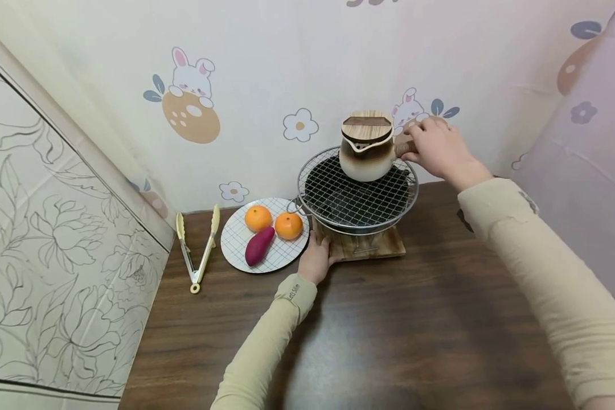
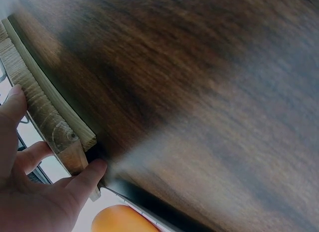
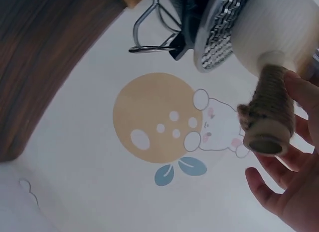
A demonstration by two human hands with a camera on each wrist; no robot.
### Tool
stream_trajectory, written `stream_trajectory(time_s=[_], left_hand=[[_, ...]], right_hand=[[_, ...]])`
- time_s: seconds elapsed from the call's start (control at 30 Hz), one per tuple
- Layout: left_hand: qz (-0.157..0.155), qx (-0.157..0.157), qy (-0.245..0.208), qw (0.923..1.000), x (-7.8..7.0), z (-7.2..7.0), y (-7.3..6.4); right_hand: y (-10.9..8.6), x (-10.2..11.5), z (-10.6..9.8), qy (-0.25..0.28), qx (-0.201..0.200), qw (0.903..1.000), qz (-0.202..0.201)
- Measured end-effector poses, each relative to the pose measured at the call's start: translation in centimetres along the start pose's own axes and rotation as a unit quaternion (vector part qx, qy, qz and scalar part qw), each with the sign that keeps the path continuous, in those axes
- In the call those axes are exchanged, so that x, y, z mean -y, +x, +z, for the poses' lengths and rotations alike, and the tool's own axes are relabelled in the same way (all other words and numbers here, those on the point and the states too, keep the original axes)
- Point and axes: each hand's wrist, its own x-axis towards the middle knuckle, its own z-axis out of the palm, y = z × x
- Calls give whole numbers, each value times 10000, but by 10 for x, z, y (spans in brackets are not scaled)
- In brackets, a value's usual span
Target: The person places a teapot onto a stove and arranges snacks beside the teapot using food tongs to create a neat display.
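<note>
A white-and-brown teapot [image 1: 366, 162] with a wooden lid [image 1: 367, 126] is at the back of a round wire grill rack [image 1: 356, 208]. My right hand [image 1: 435, 145] holds its twine-wrapped side handle [image 3: 272, 100], thumb on one side and fingers on the other. Under the grill stove lies a wooden board [image 1: 386, 245]. My left hand [image 1: 315, 261] grips the board's front left corner, its fingers spread along the edge in the left wrist view. Whether the teapot's base bears fully on the mesh is hard to tell.
Left of the board, a round white checked plate [image 1: 233, 250] carries two oranges [image 1: 258, 218] and a purple sweet potato [image 1: 259, 246]. Cream-tipped tongs [image 1: 197, 267] lie spread farther left. A patterned curtain [image 1: 266, 85] hangs right behind the dark wooden table [image 1: 379, 341].
</note>
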Motion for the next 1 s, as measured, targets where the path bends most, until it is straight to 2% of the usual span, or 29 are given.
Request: stream_trajectory(time_s=[0.2, 0.47, 0.7, 1.0], left_hand=[[20, -41, -40, 10000, 2, 2, 0], [-11, 60, 14, 10000, 0, 0, 0], [-55, 91, -67, 9999, 0, -2, 2], [-74, 95, -25, 9999, 1, -1, 2]], right_hand=[[-11, -9, -5, 827, -24, 9960, 334], [-36, -25, -3, 1551, 20, 9850, 749], [-57, -40, 8, 1749, 62, 9786, 1085], [-73, -52, 38, 1906, 11, 9763, 1029]])
